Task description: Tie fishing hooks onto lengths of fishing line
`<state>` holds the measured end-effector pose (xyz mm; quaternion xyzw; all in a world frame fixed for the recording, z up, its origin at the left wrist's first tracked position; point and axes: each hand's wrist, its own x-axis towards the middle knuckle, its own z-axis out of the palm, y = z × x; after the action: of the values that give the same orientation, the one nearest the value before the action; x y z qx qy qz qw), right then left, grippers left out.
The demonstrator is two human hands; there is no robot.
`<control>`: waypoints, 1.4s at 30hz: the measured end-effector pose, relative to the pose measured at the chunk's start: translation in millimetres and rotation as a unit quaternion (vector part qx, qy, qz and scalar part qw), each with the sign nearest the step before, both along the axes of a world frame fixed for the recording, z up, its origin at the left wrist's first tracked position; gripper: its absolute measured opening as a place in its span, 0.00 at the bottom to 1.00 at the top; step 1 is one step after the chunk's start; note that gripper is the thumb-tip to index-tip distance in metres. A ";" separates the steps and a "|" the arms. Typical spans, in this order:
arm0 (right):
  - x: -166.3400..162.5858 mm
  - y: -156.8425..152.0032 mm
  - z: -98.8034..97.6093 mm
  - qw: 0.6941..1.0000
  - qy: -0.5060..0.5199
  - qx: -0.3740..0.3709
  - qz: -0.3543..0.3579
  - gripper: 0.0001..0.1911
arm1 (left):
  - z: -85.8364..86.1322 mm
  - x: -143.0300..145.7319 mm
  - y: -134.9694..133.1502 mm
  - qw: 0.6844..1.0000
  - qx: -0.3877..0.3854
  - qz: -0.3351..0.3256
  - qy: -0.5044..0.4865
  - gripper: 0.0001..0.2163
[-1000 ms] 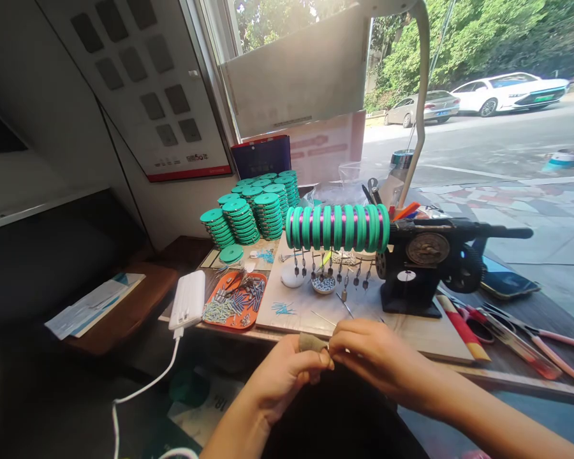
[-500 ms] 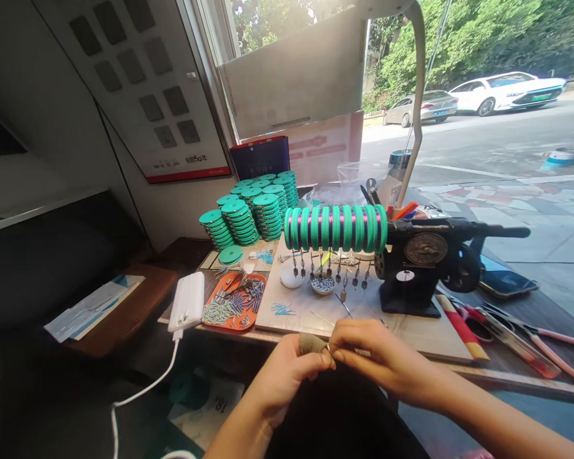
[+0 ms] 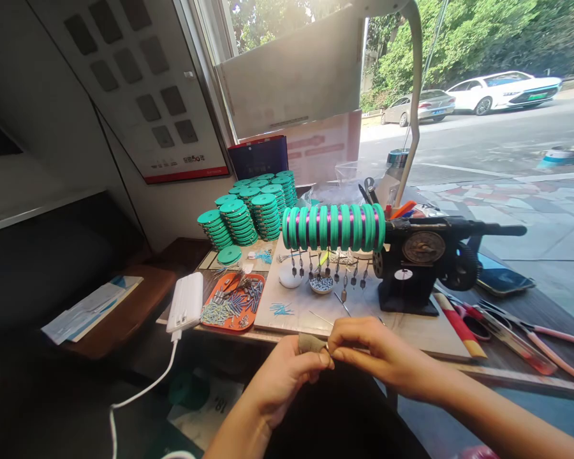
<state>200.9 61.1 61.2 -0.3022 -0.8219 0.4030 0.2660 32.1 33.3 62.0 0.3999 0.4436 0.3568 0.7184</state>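
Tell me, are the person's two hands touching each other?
Touching. The head view shows the left hand and the right hand meeting at the fingertips, with no gap visible between them.

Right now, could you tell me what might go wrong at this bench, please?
Your left hand and right hand pinch a small piece out past the table edge; if it slips, it probably falls into the dark space below. The power bank sits at that edge with its cable hanging down, so a knee could snag it. The orange tray of loose parts beside it might get knocked too.
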 end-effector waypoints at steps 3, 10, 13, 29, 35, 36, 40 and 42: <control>0.2 -0.1 0.8 1.000 -0.004 0.013 -0.002 0.10 | -1.3 -0.9 -0.9 1.000 -0.006 -0.001 -0.007 0.02; 0.5 -2.3 1.3 0.998 -0.022 0.050 0.000 0.09 | -2.3 -2.1 0.2 1.000 -0.006 -0.009 -0.014 0.01; -0.4 -3.4 2.7 0.996 -0.039 0.077 0.008 0.09 | -1.1 -1.1 0.3 1.000 -0.001 -0.009 -0.011 0.01; 0.9 -4.2 7.5 0.996 -0.041 0.078 0.022 0.09 | 7.4 3.0 -2.5 0.991 0.087 0.010 0.100 0.06; 2.1 -0.9 6.6 0.997 -0.039 0.062 0.024 0.08 | 11.7 4.4 -9.4 0.929 0.251 0.010 0.271 0.02; 2.2 -0.6 6.7 0.997 -0.037 0.060 0.024 0.08 | 12.8 4.9 -10.8 0.911 0.279 0.007 0.305 0.02; 1.7 0.0 7.8 0.998 -0.032 0.045 0.019 0.08 | 12.9 6.4 -15.2 0.837 0.375 -0.013 0.399 0.05; 1.2 0.2 8.3 0.999 -0.036 0.035 0.013 0.07 | 9.7 7.0 -16.6 0.787 0.430 -0.016 0.442 0.06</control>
<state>202.1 61.3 69.6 -0.2964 -0.8481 0.3666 0.2418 39.0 16.8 71.7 0.7885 0.5067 0.2837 0.2027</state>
